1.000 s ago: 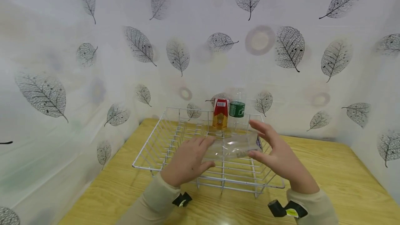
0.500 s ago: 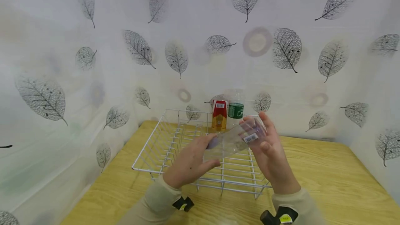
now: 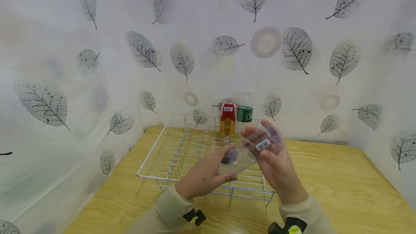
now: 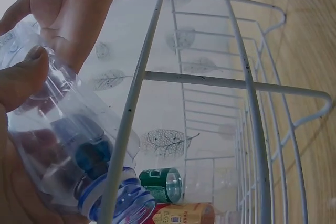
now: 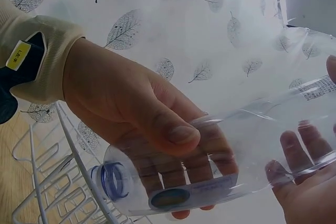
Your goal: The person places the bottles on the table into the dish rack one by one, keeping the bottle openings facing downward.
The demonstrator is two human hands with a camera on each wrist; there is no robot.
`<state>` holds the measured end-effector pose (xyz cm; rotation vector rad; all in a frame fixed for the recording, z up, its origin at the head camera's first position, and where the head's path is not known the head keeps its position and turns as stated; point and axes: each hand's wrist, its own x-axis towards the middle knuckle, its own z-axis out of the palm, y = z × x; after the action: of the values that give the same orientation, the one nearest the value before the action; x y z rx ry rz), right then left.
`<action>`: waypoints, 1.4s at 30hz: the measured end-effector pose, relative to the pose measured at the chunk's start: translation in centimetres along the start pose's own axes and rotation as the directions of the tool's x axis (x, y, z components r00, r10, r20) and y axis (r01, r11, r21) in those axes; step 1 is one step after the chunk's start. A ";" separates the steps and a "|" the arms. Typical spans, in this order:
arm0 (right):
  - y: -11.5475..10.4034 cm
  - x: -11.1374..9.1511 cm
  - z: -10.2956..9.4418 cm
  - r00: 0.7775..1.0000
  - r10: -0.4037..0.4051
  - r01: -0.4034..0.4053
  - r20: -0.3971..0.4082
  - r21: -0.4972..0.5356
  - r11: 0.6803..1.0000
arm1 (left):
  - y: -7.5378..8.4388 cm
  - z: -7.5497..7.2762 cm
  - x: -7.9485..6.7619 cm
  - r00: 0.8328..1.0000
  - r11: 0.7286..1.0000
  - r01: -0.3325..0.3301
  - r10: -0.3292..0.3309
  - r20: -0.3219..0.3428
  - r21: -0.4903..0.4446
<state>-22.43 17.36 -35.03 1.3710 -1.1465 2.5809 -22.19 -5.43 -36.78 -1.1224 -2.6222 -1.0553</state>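
Note:
A clear plastic bottle (image 3: 241, 162) hangs tilted above the front of a white wire rack, with its barcode label (image 3: 262, 144) facing up. My left hand (image 3: 208, 173) grips the neck end, its thumb on one side and fingers behind. In the right wrist view, those fingers show through the clear wall, near the blue-tinted threaded neck (image 5: 111, 180). At the other end my right hand (image 3: 278, 165) holds the bottle, thumb on the near side and fingers behind. The left wrist view shows the bottle neck (image 4: 126, 198) close to the rack's wires.
The white wire rack (image 3: 191, 178) stands on a wood-grain table (image 3: 331, 180). At its back are a red and yellow drink container (image 3: 228, 120) and a clear bottle with a green label (image 3: 245, 114). A leaf-print curtain (image 3: 208, 71) hangs behind and at both sides.
The right hand has moved left and turned, bringing its thumb over the bottle. The bottle has tilted, right end higher, and rolled so its barcode shows. The left hand has shifted slightly right.

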 end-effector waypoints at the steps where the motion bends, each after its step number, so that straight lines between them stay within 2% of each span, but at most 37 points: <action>1: -0.1 0.0 0.0 1.000 -0.006 0.006 0.004 -0.006 1.000 | 0.0 0.1 0.1 1.000 1.000 -0.004 0.004 0.001 0.002; 7: -0.3 -0.1 0.0 1.000 -0.012 0.013 0.016 -0.074 0.997 | -0.1 0.3 0.4 1.000 0.999 -0.031 0.031 -0.002 0.040; 16: -0.8 0.3 -0.6 0.999 -0.032 0.030 -0.012 -0.144 0.989 | -0.8 -0.2 0.4 1.000 0.996 -0.015 0.014 0.010 0.088; 23: -1.2 0.5 -1.2 0.999 -0.037 0.034 -0.017 -0.154 0.988 | -1.5 -1.5 -0.4 0.998 0.996 0.045 -0.048 0.039 0.080; 26: -1.5 0.6 -1.4 0.999 -0.048 0.046 -0.011 -0.146 0.988 | -2.0 -2.3 -0.9 0.996 0.991 0.073 -0.077 0.038 0.109; 29: -1.8 0.6 -1.7 0.999 -0.047 0.044 -0.016 -0.148 0.988 | -2.8 -3.2 -1.6 0.992 0.984 0.114 -0.119 0.035 0.135; 34: -2.4 0.4 -2.0 0.999 -0.041 0.037 -0.028 -0.158 0.987 | -4.6 -4.9 -3.1 0.988 0.971 0.148 -0.152 0.003 0.189; 37: -2.6 0.3 -2.2 0.998 -0.037 0.029 -0.045 -0.171 0.985 | -5.7 -5.9 -4.1 0.981 0.956 0.192 -0.193 -0.015 0.221; 42: -3.0 0.1 -2.4 0.997 -0.033 0.019 -0.071 -0.191 0.981 | -7.8 -7.4 -5.6 0.958 0.939 0.285 -0.284 -0.035 0.194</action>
<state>-23.28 20.99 -34.04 1.2318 -1.3148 2.4079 -24.61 -17.30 -37.42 -0.7126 -2.8677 -0.8115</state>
